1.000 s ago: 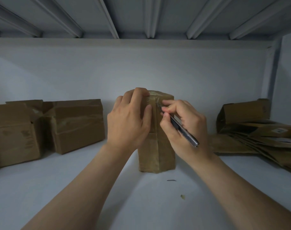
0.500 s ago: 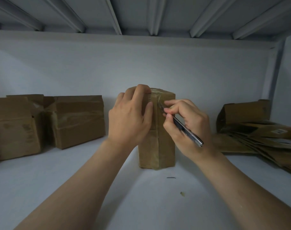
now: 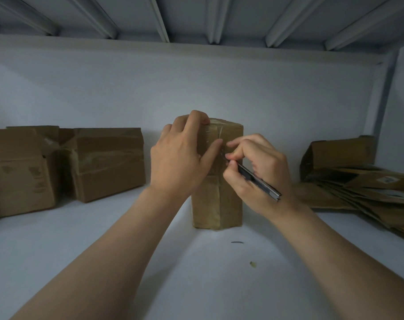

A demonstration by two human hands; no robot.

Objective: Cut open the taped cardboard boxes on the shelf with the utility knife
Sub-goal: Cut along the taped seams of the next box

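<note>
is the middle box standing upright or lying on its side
Upright. The middle box stands on end on the shelf, taller than wide, and the left hand grips its top.

You watch through a single wide-angle camera worn on your head. It looks forward and slightly down into a shelf bay, squarely facing the back wall (image 3: 288, 93). Your forearms enter from the bottom corners. Your left hand (image 3: 180, 158) and right hand (image 3: 258, 172) meet near the centre, close to the lens, at the upright box (image 3: 219, 204). The white shelf (image 3: 46, 239) fills the lower half, and the ribbed underside of the upper shelf (image 3: 196, 17) spans the top. The side boxes (image 3: 104, 162) reach the left edge and the flattened cardboard (image 3: 369, 190) the right.
</note>
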